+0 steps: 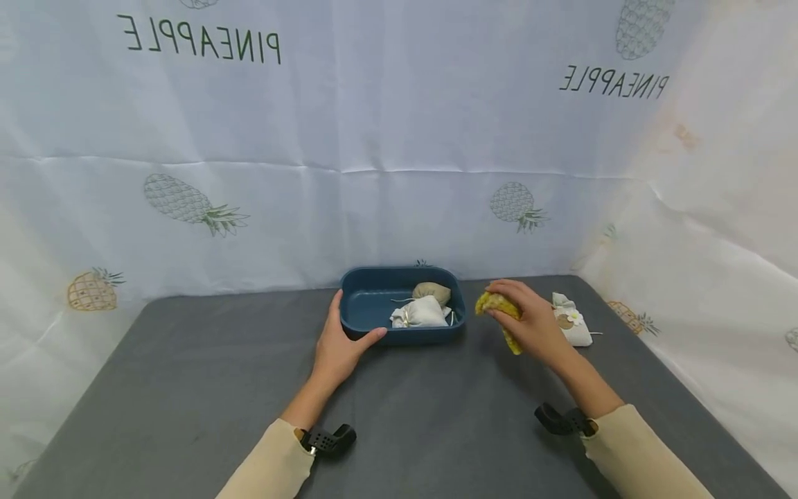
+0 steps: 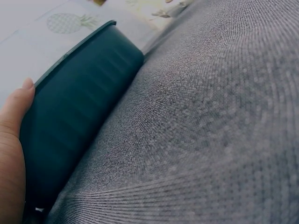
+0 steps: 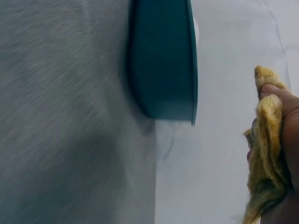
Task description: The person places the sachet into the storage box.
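Two pouches, white (image 1: 421, 313) and beige (image 1: 432, 292), already lay in blue tray (image 1: 368, 298). Right hand (image 1: 530, 322) clamped on yellow pouch (image 1: 499, 308), just right of tray, not yet in. Left hand (image 1: 339, 346), fingers curved, steadied tray's left end. Flower-tagged white pouch (image 1: 572, 326) remained on desk (image 1: 436, 416), further right of tray.
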Tool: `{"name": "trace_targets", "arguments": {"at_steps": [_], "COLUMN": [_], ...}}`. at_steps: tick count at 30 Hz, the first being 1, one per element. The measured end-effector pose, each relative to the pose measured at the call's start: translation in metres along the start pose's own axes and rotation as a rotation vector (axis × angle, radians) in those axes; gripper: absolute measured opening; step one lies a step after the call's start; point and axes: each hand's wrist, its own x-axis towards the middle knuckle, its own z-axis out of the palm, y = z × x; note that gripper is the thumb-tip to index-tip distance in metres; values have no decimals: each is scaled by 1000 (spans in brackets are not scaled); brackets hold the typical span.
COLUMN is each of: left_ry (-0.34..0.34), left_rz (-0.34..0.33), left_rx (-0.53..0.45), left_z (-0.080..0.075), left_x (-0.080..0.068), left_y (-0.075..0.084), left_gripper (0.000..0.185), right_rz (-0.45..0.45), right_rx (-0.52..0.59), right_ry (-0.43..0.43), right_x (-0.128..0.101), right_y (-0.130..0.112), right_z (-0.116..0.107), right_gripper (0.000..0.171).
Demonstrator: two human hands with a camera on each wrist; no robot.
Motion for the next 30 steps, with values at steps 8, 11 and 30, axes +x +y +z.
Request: {"name": "trace_targets", "arguments": {"at_steps": [8,11,30], "left_ry": [4,6,8], "left_rz": [0,-8,-20], "left_rx": [7,0,-4], "left_z": [0,-1,1], "left_x": [0,0,1], "left_y": [1,1,-2], "left_gripper": [116,116,114], "right_rz": [-25,-23,-197], "right_rx": [85,116,-16], "right_ry": [-121,-160,-489], "right_x": [43,62,133], "right_y": [-21,-25,-43], "right_z": [20,30,110], "right_gripper": [38,35,42]}}
